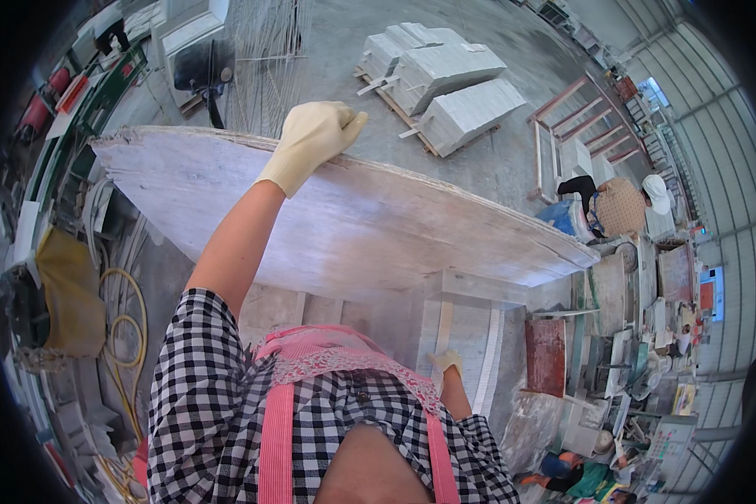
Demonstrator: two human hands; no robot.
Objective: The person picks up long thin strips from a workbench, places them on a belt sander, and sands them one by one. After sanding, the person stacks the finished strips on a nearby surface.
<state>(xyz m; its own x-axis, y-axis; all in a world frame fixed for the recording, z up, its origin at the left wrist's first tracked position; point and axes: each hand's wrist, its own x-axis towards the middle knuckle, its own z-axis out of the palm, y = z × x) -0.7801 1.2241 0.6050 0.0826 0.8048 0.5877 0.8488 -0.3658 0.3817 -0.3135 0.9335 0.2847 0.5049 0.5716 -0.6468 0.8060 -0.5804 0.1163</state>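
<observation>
A cream work glove covers my left hand (315, 144), which is closed over the upper edge of a large, pale, worn board (378, 223) that looks like plywood. The board stands tilted across the view in front of me. Lower down, my gloved right hand (447, 362) is at the near end of a light wooden strip (444, 327) beside a pale grey block-like stack (470, 336). Its fingers are too small and partly hidden to show whether they grip the strip. A white ridged strip (490, 357) runs alongside.
Pale stone blocks (466, 109) rest on a pallet beyond the board. At right are a metal rack (575, 122) and a crouching person in a white cap (656, 194). Another person (563, 470) is at lower right. A yellow hose (130, 336) coils on the left.
</observation>
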